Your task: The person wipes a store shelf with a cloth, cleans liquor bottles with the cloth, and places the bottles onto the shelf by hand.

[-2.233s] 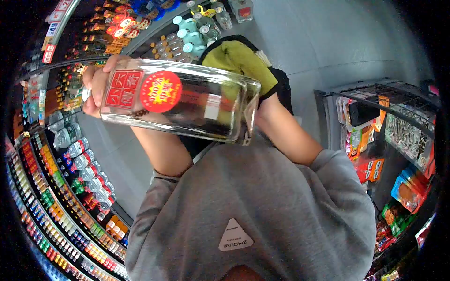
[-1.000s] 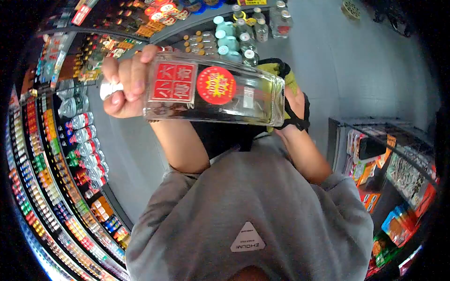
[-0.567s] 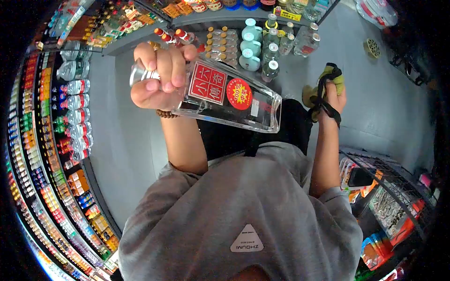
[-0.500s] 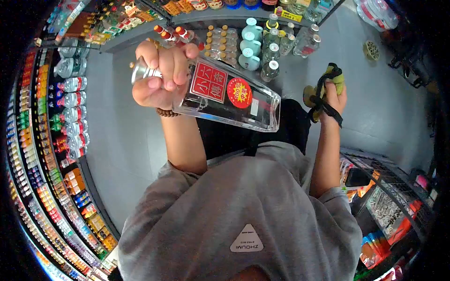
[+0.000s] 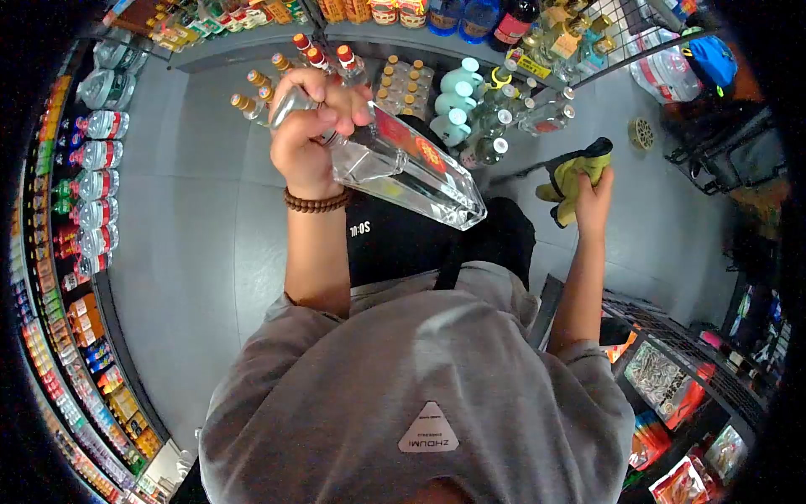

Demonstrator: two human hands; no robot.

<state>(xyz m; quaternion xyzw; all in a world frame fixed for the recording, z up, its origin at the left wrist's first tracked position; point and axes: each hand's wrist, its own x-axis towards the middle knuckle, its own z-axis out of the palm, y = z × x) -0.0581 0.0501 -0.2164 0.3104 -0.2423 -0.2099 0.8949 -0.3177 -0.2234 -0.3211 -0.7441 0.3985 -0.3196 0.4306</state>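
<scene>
My left hand (image 5: pixel 315 139), wearing a bead bracelet (image 5: pixel 316 202), is closed round the neck of a large clear glass bottle (image 5: pixel 411 172). The bottle is tilted, its base toward the lower right. A red label with a yellow and red sticker shows at a slant along its upper face. Over on the right, my right hand (image 5: pixel 594 195) is closed on a yellow-green cloth with black edging (image 5: pixel 581 181). Cloth and bottle are apart. Just beyond my left hand, bottles with red and orange caps (image 5: pixel 317 60) stand on the floor, partly hidden by it.
Small gold-capped bottles (image 5: pixel 405 84), pale teal bottles (image 5: pixel 453 101) and clear white-capped bottles (image 5: pixel 495 130) stand on the grey floor ahead. Shelves of drinks (image 5: pixel 99 185) line the left. A black wire rack with packets (image 5: pixel 672 378) is close on the right.
The bottle has turned in my left hand's grip, so its label now shows edge-on rather than facing me. The cloth hangs differently in my right hand. The view has shifted.
</scene>
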